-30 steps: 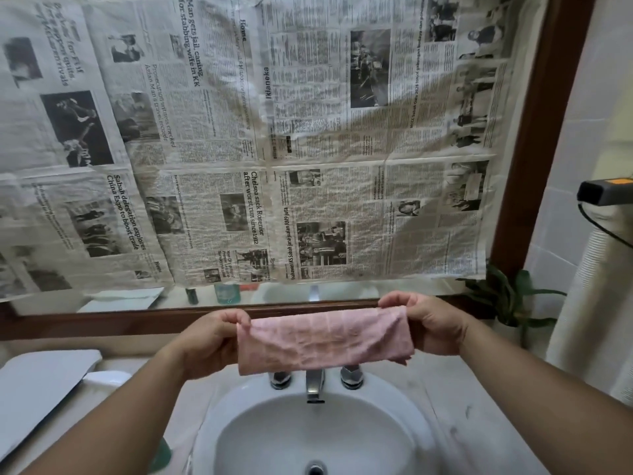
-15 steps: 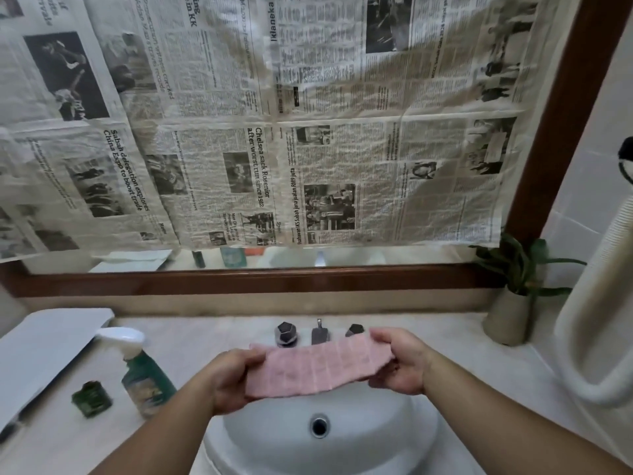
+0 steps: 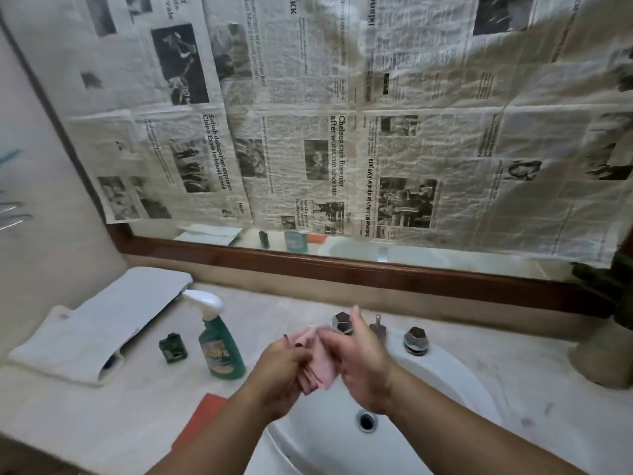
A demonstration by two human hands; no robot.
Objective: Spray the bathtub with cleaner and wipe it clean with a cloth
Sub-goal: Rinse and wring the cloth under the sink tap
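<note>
The pink cloth (image 3: 320,368), above the sink (image 3: 445,389), is clamped in the curled left grip (image 3: 284,370) with the right grip (image 3: 359,361) pressing flat-fingered; judged light, soft and limp, hold it bunched mid-fold.

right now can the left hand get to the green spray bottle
Probably yes: the spray bottle stands left of the left hand, only bare counter between them. But its fingers grip the pink cloth, so free them first.
</note>
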